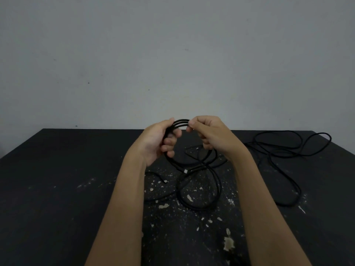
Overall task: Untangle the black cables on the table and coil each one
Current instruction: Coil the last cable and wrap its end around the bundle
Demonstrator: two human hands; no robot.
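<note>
2 hands raised over mid-table, close together. Left hand (158, 140) wraps fingers round a small coil (181, 122) of black cable; right hand (210, 134) pinches the coil's top arc. Slack from it drops to loose loops (218, 186) on the paint-flecked table (57, 179), near centre. A silver-tipped plug (185, 171) lies among the loops. Other cable (272, 150) sprawls uncoiled, far right, apart from both hands.
</note>
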